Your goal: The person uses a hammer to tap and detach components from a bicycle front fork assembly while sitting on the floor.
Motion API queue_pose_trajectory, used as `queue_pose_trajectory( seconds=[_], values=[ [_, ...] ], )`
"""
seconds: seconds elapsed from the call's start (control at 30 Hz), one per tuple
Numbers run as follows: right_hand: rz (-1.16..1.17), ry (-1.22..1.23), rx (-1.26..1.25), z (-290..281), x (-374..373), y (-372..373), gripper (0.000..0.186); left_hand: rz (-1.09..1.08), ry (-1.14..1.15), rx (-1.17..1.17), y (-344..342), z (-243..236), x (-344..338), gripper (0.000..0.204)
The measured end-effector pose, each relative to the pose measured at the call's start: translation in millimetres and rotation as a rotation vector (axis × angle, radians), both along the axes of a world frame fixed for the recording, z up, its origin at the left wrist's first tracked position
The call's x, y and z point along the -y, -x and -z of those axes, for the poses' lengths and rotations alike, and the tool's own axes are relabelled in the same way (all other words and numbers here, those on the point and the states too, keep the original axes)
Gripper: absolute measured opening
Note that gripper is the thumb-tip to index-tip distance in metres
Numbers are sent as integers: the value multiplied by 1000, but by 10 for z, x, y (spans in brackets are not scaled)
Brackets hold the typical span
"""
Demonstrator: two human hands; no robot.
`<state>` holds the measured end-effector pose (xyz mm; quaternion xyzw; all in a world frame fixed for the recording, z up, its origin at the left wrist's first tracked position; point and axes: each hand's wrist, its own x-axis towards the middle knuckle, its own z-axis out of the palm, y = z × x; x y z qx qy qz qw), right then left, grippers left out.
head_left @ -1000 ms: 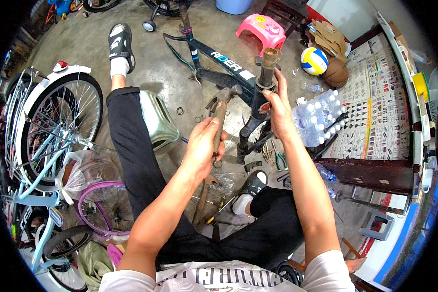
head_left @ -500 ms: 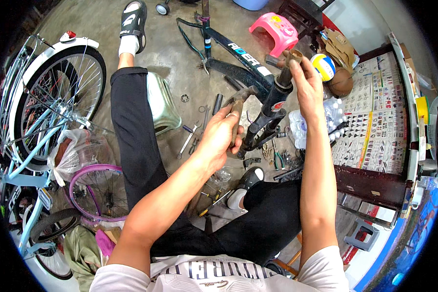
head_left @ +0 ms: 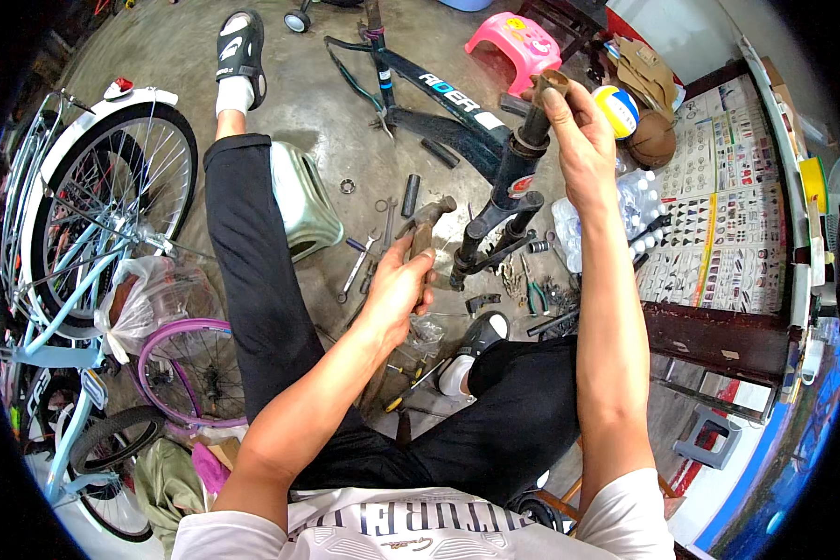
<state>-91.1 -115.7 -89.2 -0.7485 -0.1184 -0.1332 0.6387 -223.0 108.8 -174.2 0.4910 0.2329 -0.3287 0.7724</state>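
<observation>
My left hand (head_left: 397,291) is closed around the handle of a hammer (head_left: 429,213), whose head points up and away from me, left of the fork. With my right hand (head_left: 583,145) I grip a worn metal tube (head_left: 535,123) at its upper end. It stands tilted at the top of the head tube (head_left: 515,173) of a dark bicycle frame (head_left: 411,77). Below that, a black fork (head_left: 495,224) reaches down toward me. Where the tube's lower end sits inside the frame cannot be seen.
Tools lie on the floor, among them a wrench (head_left: 357,266), pliers (head_left: 535,291) and a screwdriver (head_left: 406,390). A pale green stool (head_left: 299,191) stands by my left leg, a pink stool (head_left: 518,47) farther off. Bottles (head_left: 625,210) and a light-blue bicycle (head_left: 61,355) flank me.
My left hand has drawn the hammer back toward me and left, away from the frame's head tube. My right hand keeps its hold on the tube. The whole view has shifted slightly.
</observation>
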Motion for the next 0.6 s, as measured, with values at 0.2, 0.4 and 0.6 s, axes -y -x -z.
queue_pose_trajectory(
  seconds=[0.2, 0.4, 0.6],
  values=[
    [-76, 31, -60, -15, 48, -11, 36, -86, 68, -11, -82, -238, -12, 53],
    [-49, 71, -82, -50, 35, 26, 38, -238, 261, -141, -233, -663, 11, 16],
    [-5, 86, -84, -54, 34, 27, 39, -177, 306, -231, -345, -1046, 123, 12]
  ],
)
